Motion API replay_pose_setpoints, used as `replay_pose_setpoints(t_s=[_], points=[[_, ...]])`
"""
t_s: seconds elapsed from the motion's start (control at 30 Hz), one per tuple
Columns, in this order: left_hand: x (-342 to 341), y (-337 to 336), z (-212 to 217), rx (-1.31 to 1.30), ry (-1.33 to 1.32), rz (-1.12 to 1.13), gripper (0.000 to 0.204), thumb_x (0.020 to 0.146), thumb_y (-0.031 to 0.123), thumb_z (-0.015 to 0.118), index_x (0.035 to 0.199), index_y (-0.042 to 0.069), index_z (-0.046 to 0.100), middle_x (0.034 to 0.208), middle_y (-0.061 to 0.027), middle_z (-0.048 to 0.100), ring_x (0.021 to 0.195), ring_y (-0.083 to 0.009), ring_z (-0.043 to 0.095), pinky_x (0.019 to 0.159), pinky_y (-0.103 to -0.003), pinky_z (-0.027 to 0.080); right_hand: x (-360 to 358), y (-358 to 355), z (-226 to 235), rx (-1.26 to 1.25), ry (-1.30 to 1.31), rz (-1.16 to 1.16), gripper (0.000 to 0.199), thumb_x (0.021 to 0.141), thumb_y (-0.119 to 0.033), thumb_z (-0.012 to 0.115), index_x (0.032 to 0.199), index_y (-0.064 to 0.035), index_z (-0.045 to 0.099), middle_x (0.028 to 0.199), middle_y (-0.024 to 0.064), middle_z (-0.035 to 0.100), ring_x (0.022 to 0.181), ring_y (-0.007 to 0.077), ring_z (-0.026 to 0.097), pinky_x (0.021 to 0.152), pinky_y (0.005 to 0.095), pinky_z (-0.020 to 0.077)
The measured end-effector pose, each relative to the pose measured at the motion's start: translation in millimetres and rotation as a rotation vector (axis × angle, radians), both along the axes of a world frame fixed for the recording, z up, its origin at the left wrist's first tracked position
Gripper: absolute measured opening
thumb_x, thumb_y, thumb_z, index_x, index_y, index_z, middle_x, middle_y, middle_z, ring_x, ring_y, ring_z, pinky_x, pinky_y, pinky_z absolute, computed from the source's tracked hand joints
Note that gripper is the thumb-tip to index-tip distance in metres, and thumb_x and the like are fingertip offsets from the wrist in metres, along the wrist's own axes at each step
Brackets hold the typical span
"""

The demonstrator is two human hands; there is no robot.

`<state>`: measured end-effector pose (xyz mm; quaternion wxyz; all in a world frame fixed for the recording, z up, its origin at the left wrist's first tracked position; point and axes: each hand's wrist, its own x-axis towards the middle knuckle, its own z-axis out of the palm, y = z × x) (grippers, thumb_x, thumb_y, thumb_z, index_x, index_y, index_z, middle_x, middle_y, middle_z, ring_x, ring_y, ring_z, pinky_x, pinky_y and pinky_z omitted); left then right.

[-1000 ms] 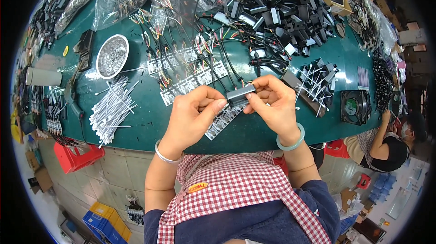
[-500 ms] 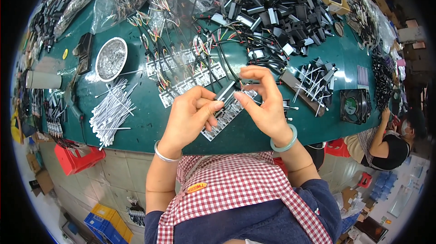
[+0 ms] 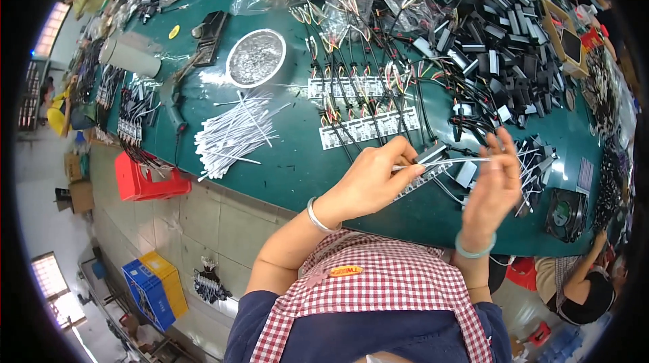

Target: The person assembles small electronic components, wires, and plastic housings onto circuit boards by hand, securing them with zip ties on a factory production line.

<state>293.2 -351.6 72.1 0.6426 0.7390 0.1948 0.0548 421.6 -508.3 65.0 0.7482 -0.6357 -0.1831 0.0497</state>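
Note:
My left hand [image 3: 372, 184] pinches a small black module with wires [image 3: 430, 155] just above the green table [image 3: 297, 167]. A thin white cable tie [image 3: 454, 161] runs from that module to the right. My right hand [image 3: 493, 190] is at the tie's far end, thumb and forefinger closed on it and the other fingers spread upward. A silver bangle is on my left wrist and a pale green one on my right. A strip of small white boards [image 3: 422, 180] lies on the table under both hands.
A bundle of white cable ties [image 3: 233, 136] and a round metal dish [image 3: 255, 57] lie to the left. Wired white strips [image 3: 368, 126] lie ahead, with a heap of black modules [image 3: 500, 32] beyond. A black fan [image 3: 566, 213] sits right, near another seated person [image 3: 581, 292]. A red stool [image 3: 142, 177] stands below the table edge.
My hands were close together on the module. My right hand has moved out to the right, drawing the white tie away from the module held in my left.

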Motion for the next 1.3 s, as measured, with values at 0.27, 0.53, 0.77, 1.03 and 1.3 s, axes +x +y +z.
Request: replay_pose_setpoints(t_s=[0.27,0.53,0.77,1.03,1.3], points=[[-26.6,76.1,-17.7,0.635,-0.112,0.413,0.013,0.087,0.005,0.062,0.099,0.000,0.065,0.084,-0.0155,0.068,0.072,-0.0262,0.066,0.064,-0.034,0.050,75.0,-67.5,52.9,-0.282,-0.806,-0.445,0.005,0.091,0.006,0.053,0.096,0.0057,0.054,0.118,0.0215,0.058,0.092,0.0248,0.066,0.076,0.0313,0.0542],[-46.9,173.2,-56.3,0.966,0.249,0.307,0.013,0.082,-0.001,0.063,0.095,-0.001,0.060,0.082,-0.0225,0.062,0.073,-0.0396,0.060,0.066,-0.042,0.046,115.8,-93.3,-11.2,-0.997,-1.032,-0.042,0.019,0.077,0.005,0.065,0.092,-0.0004,0.055,0.098,0.0117,0.063,0.080,0.0304,0.064,0.067,0.0369,0.0528],[-41.0,163.8,-44.8,1.092,0.373,0.160,0.006,0.088,0.000,0.055,0.089,-0.001,0.049,0.082,-0.0216,0.056,0.077,-0.0411,0.057,0.066,-0.044,0.044,111.7,-92.8,-11.7,-0.963,-0.856,0.114,0.015,0.079,-0.004,0.070,0.089,-0.0032,0.059,0.093,0.0100,0.062,0.074,0.0290,0.064,0.064,0.0361,0.0516],[-56.0,152.6,-5.2,1.202,0.272,0.464,0.005,0.097,0.006,0.051,0.098,0.002,0.053,0.092,-0.0185,0.062,0.081,-0.0364,0.061,0.070,-0.041,0.047,174.6,-66.2,-15.5,-1.111,-0.806,-0.080,0.013,0.075,-0.005,0.074,0.084,-0.0021,0.065,0.089,0.0107,0.058,0.090,0.0298,0.057,0.079,0.0392,0.0474],[-44.3,100.2,18.5,0.743,-0.544,0.782,0.010,0.100,0.001,0.044,0.107,-0.005,0.047,0.098,-0.0173,0.065,0.077,-0.0187,0.061,0.070,-0.028,0.053,167.0,-62.3,-9.7,-1.094,-0.681,-0.011,0.015,0.073,-0.005,0.074,0.083,-0.0020,0.065,0.091,0.0112,0.055,0.095,0.0309,0.054,0.081,0.0392,0.0455]])
